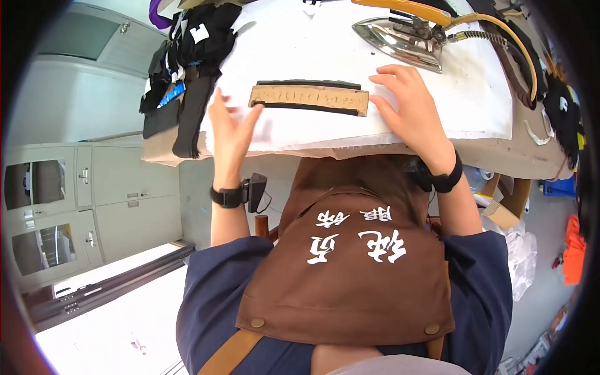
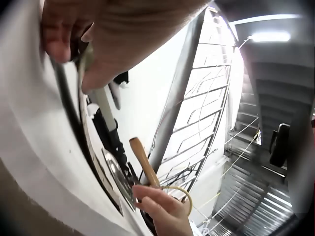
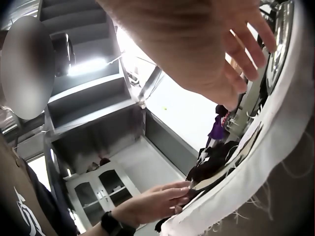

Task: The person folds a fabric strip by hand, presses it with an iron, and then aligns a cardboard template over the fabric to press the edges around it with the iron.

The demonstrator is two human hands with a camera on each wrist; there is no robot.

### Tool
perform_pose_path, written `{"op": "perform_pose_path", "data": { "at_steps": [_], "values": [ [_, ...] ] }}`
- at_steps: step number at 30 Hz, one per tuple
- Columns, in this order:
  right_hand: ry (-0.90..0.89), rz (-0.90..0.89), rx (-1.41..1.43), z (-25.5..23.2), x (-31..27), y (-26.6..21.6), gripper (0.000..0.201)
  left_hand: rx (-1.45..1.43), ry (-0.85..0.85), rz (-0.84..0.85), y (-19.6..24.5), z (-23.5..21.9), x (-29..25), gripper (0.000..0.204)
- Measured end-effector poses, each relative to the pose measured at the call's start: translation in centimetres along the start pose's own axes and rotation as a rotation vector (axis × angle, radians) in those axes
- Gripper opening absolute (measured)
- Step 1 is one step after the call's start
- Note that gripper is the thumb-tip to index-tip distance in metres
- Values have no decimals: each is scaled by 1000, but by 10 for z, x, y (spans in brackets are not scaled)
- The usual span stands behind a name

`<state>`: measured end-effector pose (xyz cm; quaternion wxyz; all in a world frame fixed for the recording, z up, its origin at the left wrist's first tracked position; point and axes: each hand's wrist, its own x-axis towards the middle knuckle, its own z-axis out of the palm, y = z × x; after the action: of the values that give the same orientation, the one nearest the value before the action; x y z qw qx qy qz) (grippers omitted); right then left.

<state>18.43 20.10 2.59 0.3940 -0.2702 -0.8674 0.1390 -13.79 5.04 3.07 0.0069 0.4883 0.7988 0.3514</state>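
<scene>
A tan cardboard strip (image 1: pixel 309 95) with marks along it lies on the white-covered table, over a black fabric piece (image 1: pixel 300 109) whose edges show along both long sides. My left hand (image 1: pixel 231 131) is at the left end, thumb tip at the lower left corner, fingers apart and loosely bent; in the right wrist view the left hand (image 3: pixel 155 201) has its fingertips at that end. Just off the right end hovers my right hand (image 1: pixel 412 112), fingers spread and holding nothing. In the left wrist view the right hand (image 2: pixel 165 211) is beside the iron.
A metal iron (image 1: pixel 403 45) with a yellow hose rests at the back right of the table (image 1: pixel 300 134). Dark garments (image 1: pixel 200 56) are heaped at the left edge. An orange-yellow handle (image 1: pixel 400 7) lies behind the iron. More dark cloth hangs at the far right.
</scene>
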Motion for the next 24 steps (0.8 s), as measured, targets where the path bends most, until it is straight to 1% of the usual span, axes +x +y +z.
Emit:
{"op": "perform_pose_path", "data": {
  "at_steps": [1, 2, 3, 4, 6, 7, 8, 10, 11, 13, 14, 16, 17, 19, 20, 22, 23, 24],
  "values": [
    [-11, 1, -8, 2, 4, -1, 29, 46, 56, 72, -3, -6, 2, 89],
    [-57, -6, 2, 5, 11, -4, 30, 92, 139, 234, -3, -7, 8, 77],
    [-102, -14, 13, 8, 17, -8, 32, 34, 43, 329, 7, -5, 17, 67],
    [-110, -17, 4, 10, 21, -13, 32, -26, -51, 426, 17, -2, 27, 58],
    [-260, 46, -65, 11, 25, -24, 41, -137, -390, 561, 37, 7, 38, 48],
    [-265, 43, -76, 9, 24, -27, 41, -100, -424, 546, 44, 12, 39, 45],
    [-280, 50, -73, 6, 22, -29, 44, -111, -421, 548, 42, 15, 42, 45],
    [-310, 70, -64, 3, 18, -30, 51, -67, -376, 563, 39, 23, 47, 41],
    [-312, 76, -71, 3, 16, -27, 51, -75, -379, 566, 38, 25, 48, 41],
    [-242, 19, 39, 5, 13, -21, 47, -103, -412, 513, 36, 25, 49, 38],
    [-244, 27, 34, 6, 16, -19, 47, -110, -419, 515, 36, 26, 53, 38],
    [-205, 65, 65, 14, 27, -16, 38, -57, -530, 595, 38, 29, 66, 38],
    [-209, 68, 60, 19, 32, -14, 38, -64, -531, 595, 40, 33, 70, 38],
    [-300, 101, -34, 29, 41, -11, 26, -104, -597, 688, 48, 40, 79, 34],
    [-298, 98, -40, 30, 45, -12, 26, -107, -592, 692, 50, 42, 83, 34],
    [-377, 226, 31, 31, 50, -13, 16, -218, -744, 622, 53, 45, 87, 30],
    [-378, 227, 29, 31, 53, -13, 16, -221, -744, 622, 55, 46, 88, 30],
    [-415, 278, 53, 30, 56, -13, 12, -212, -812, 552, 58, 44, 89, 31]
  ]
}}
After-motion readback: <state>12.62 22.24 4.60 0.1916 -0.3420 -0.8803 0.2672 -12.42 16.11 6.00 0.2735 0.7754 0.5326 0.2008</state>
